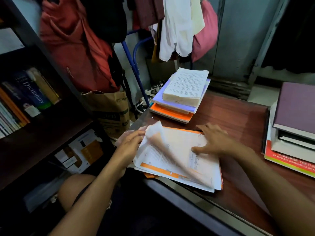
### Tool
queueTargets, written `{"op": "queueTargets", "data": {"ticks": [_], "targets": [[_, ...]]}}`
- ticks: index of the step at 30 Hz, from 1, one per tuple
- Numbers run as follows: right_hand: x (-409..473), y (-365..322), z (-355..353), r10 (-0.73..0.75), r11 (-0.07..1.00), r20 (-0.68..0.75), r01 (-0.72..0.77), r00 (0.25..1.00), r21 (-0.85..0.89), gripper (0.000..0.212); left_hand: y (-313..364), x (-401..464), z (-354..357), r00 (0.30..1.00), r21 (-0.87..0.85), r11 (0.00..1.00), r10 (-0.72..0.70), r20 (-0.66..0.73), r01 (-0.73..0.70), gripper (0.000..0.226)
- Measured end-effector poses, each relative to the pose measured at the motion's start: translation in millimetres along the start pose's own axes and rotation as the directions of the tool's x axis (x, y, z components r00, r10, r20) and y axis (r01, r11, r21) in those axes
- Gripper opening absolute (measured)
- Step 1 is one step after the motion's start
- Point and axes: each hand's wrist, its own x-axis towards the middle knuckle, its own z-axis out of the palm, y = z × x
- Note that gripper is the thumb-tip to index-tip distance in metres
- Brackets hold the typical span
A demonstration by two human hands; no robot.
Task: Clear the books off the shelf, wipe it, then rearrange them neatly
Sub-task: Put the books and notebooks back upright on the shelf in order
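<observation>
Sheaf of loose papers (177, 160) at the table's (238, 120) near-left corner, long axis running from that corner toward the near edge; left hand (131, 142), at its left edge, lifts a curling sheet, fingers together, while right hand (214, 142) presses flat, fingers spread.

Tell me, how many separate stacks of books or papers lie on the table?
3: one at the far left corner, one at the right edge, one of loose papers under both hands.
</observation>
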Motion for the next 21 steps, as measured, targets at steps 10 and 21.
{"op": "queueTargets", "data": {"ticks": [10, 21], "targets": [[18.5, -43.0, -64.3, -0.121, 0.976, 0.193, 0.152, 0.974, -0.154, 0.065, -12.9, -6.1, -1.7, 1.000, -0.090, 0.996, -0.014, 0.016, 0.015, 0.072], [69.0, -229.5, -134.9, -0.751, 0.516, 0.009, 0.596, 0.660, -0.615, 0.054, -37.9, -62.9, -76.8, 0.986, -0.514, 0.858, -0.077, -0.148, -0.011, 0.051]]}}
